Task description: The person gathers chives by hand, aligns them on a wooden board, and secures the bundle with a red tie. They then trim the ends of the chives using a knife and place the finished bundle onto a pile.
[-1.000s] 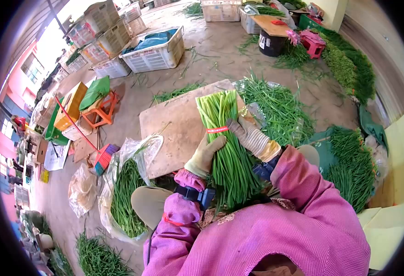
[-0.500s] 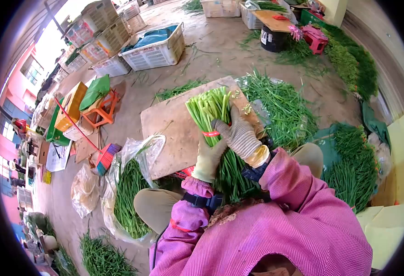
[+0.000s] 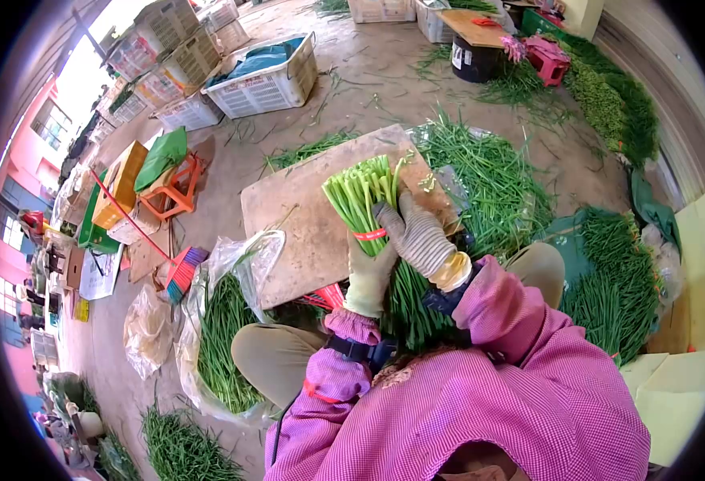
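Both gloved hands clasp the bundle of green stalks (image 3: 368, 216) above the wooden board (image 3: 288, 216). The left hand (image 3: 368, 276) grips below the red band (image 3: 370, 235), the right hand (image 3: 417, 236) beside it. Its cut ends seem just clear of the board.

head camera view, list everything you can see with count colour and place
bundle of stalks: one, green, tied, held over the board
band: one, red, around the bundle
board: one, brown, on the floor ahead
loose stalks: heap, green, right of the board
bag of stalks: one, clear plastic, left of the knee
crate: one, white, blue cloth inside, far floor
stool: one, orange, left of the board
bucket: one, black, top, under a wooden top
left hand: pale glove, fingers around the bundle below the band
right hand: striped grey glove, gripping the bundle at the band
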`<state>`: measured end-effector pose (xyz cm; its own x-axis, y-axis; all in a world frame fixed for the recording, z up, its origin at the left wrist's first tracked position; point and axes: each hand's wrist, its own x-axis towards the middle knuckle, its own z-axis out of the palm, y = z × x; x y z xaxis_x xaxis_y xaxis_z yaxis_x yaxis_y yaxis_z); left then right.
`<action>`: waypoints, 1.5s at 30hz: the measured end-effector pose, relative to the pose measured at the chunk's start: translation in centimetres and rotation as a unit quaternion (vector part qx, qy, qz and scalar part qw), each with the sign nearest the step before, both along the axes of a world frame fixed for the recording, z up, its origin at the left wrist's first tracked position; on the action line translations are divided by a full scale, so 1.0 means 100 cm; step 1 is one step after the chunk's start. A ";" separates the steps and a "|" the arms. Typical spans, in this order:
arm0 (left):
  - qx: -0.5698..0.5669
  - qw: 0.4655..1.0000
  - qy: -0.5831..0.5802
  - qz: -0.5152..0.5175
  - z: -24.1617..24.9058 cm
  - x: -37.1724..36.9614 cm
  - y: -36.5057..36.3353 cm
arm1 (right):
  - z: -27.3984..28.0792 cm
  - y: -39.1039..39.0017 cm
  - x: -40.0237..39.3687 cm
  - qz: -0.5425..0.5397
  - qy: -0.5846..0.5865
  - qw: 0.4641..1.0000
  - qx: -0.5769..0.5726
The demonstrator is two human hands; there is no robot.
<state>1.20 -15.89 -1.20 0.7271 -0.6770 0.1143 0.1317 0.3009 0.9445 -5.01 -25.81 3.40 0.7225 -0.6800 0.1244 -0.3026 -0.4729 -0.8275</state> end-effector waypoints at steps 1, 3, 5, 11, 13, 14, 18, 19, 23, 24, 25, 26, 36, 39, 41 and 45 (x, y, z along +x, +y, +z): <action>-0.004 1.000 0.001 0.003 -0.002 0.001 -0.001 | 0.001 -0.004 0.000 0.011 0.029 1.000 0.006; -0.010 1.000 0.014 -0.003 0.001 -0.001 0.002 | 0.004 -0.004 -0.002 0.021 0.058 0.998 0.012; -0.018 0.999 0.029 -0.008 0.002 -0.003 0.003 | 0.010 -0.003 -0.003 0.024 -0.022 0.999 0.006; 0.031 0.999 0.011 0.022 0.001 -0.009 0.007 | 0.053 -0.019 -0.013 0.015 -0.036 0.890 -0.453; 0.038 0.998 0.039 0.036 0.007 -0.011 0.010 | 0.068 -0.019 -0.013 0.030 0.009 0.881 -0.473; 0.039 0.998 0.040 0.036 0.006 -0.011 0.011 | 0.072 -0.020 -0.013 0.044 0.055 0.868 -0.491; 0.061 0.997 0.011 0.051 0.001 -0.010 0.013 | 0.073 -0.036 -0.001 0.111 0.015 0.840 -0.531; 0.070 0.996 0.008 0.049 -0.001 -0.011 0.014 | 0.072 -0.040 0.000 0.110 0.017 0.840 -0.531; 0.069 0.996 0.047 0.013 -0.001 -0.009 0.012 | 0.068 -0.068 0.008 0.195 0.004 0.789 -0.583; 0.056 0.997 0.053 -0.005 -0.004 -0.007 0.011 | 0.071 -0.081 0.011 0.054 0.127 0.849 -0.511; 0.043 0.997 0.061 -0.021 -0.007 -0.005 0.012 | 0.075 -0.096 0.015 -0.087 0.244 0.872 -0.416; 0.063 0.997 0.050 -0.015 -0.009 -0.004 0.014 | 0.072 -0.137 0.015 -0.167 0.204 0.842 -0.470; 0.055 0.990 0.107 -0.069 0.011 -0.009 0.013 | 0.047 -0.068 0.001 0.115 0.030 0.837 -0.534; 0.031 0.975 0.179 -0.125 0.016 -0.004 0.016 | 0.072 -0.077 0.020 -0.036 0.152 0.940 -0.303; 0.024 0.977 0.137 -0.164 -0.001 0.009 0.021 | 0.095 -0.106 0.024 -0.069 0.161 0.962 -0.210; -0.085 0.922 0.290 -0.243 -0.003 0.025 0.038 | 0.086 -0.130 0.003 -0.067 0.050 0.986 -0.142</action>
